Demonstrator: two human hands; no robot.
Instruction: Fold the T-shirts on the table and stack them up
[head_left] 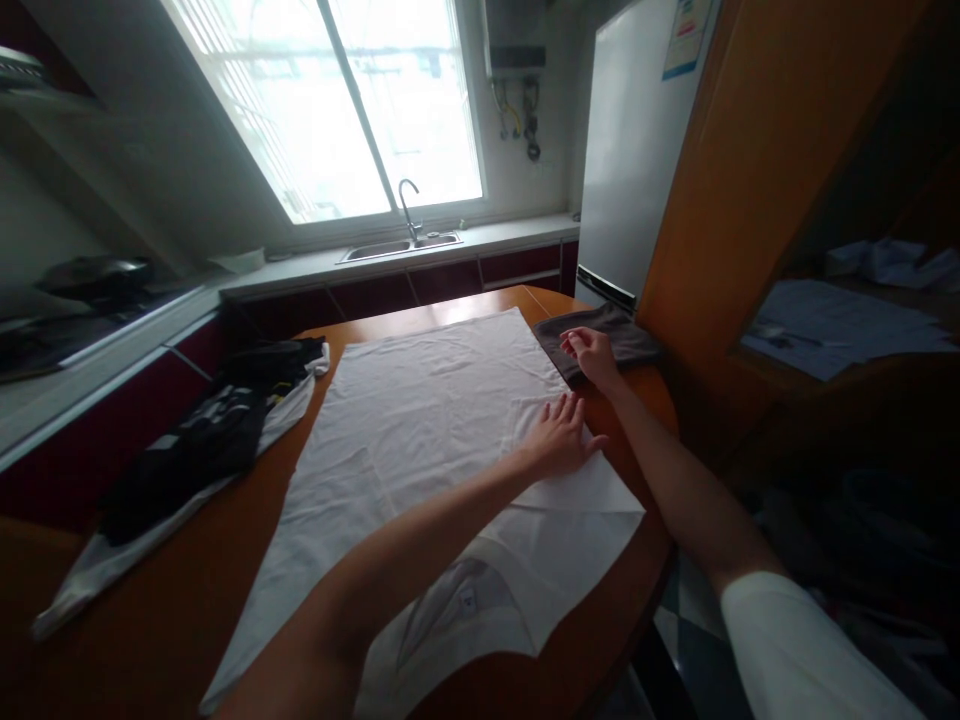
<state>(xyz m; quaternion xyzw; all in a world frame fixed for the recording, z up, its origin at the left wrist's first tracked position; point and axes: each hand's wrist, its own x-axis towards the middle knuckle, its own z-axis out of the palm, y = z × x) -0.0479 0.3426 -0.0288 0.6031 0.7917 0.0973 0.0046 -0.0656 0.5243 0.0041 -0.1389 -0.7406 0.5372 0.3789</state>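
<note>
A white T-shirt lies spread over the wooden table, its collar and neck label toward me. One sleeve, on the right, lies partly folded over the body. My left hand is open, pressed flat on the shirt near its right edge, fingers spread. My right hand hovers at the shirt's right side, over a folded dark grey cloth. Its fingers are curled in and I see nothing between them. My left forearm covers part of the shirt's lower left.
Black and white clothing lies along the left of the wooden table. Beyond stand a counter with a sink and tap, a window, and a fridge. Papers lie on a shelf at the right.
</note>
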